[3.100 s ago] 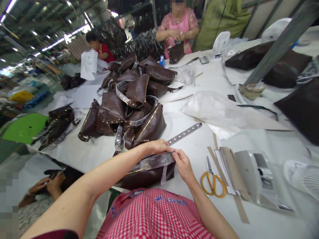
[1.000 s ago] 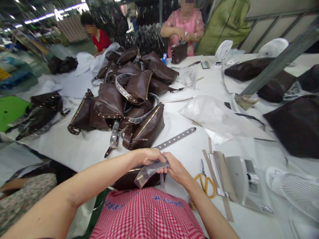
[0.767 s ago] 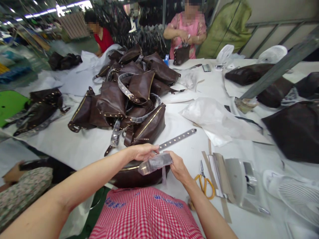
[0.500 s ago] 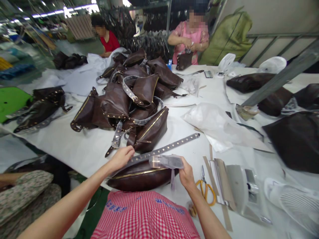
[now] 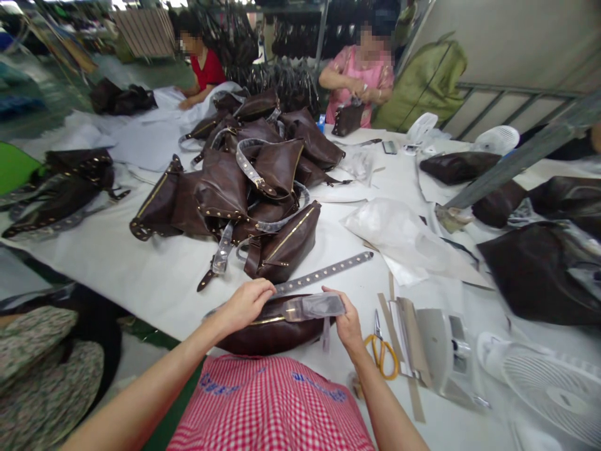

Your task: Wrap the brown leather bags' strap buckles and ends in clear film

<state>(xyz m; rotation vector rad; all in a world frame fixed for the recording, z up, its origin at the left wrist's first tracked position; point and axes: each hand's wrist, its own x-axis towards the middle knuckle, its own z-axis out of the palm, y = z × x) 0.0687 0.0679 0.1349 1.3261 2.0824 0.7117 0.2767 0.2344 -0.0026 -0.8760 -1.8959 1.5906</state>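
Note:
A dark brown leather bag [image 5: 277, 338] with a gold zipper lies at the table's front edge, against my checked apron. Over it passes its shoulder strap [image 5: 323, 274], studded and wrapped in clear plastic, with the free end pointing away to the right. My left hand [image 5: 248, 307] is closed, its fingers pinching the strap above the bag's left half. In my right hand [image 5: 346, 321], thumb and fingers grip the plastic-wrapped buckle end [image 5: 314, 307] of the strap over the bag's right side. A loose flap of plastic hangs below it.
A heap of similar brown bags [image 5: 220, 188] lies ahead. To the right are orange-handled scissors [image 5: 382, 354], card strips [image 5: 413, 338], a tape dispenser [image 5: 451, 351] and a white fan [image 5: 558, 388]. A slanted metal post [image 5: 516, 153] crosses the right side. Two people work across the table.
My left hand has slid right along the strap, closer to my right hand. The right hand keeps its grip on the buckle end. The view has shifted slightly.

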